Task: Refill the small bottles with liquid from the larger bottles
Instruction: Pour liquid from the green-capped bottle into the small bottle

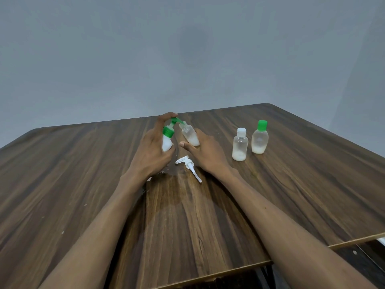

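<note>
Pump bottle (pixel 167 140), tilted small bottle (pixel 190 135) part-filled white

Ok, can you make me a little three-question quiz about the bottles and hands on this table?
1. True or false: the left hand grips the green pump bottle.
2. Which hand holds the tilted open small bottle? A left, B right.
3. Fill in: the loose white pump lies on the ___.

Bonus look: the white-capped bottle and the green-capped bottle stand upright.

Key: 1 true; 2 B; 3 table.
</note>
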